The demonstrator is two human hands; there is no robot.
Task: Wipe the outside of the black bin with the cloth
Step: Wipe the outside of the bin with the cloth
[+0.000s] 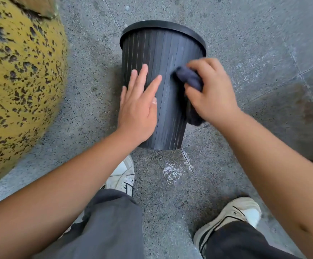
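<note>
Grey trouser legs (pixel 103 227) and 2 white sneakers, the left sneaker (pixel 123 176) and the right sneaker (pixel 232 215), fill the bottom of the view as I stand on a speckled grey stone floor (pixel 254 43) and lean over the black bin (pixel 157 58). Lying tipped on its side on the floor just ahead of my feet, the bin points its rimmed mouth away from me and its narrower base toward my shoes, with its ribbed outer wall facing up. My left hand (pixel 139 109) lies flat on the left part of that wall, fingers straight and slightly spread, palm pressing on the ribs, gripping nothing. My right hand (pixel 211 92) is curled around a bunched dark cloth (pixel 189 79), fingers and thumb clamped on it, and holds it against the right part of the bin's wall, below the rim. A loose end of the cloth hangs under my right wrist, down along the bin's right edge. Pale streaks show on the ribbed plastic between my 2 hands. At left, well apart from the bin, bulges a rounded yellow surface (pixel 19 81) flecked with dark chipped patches. A whitish scuff (pixel 171 171) marks the floor between the bin's base and my right sneaker.
</note>
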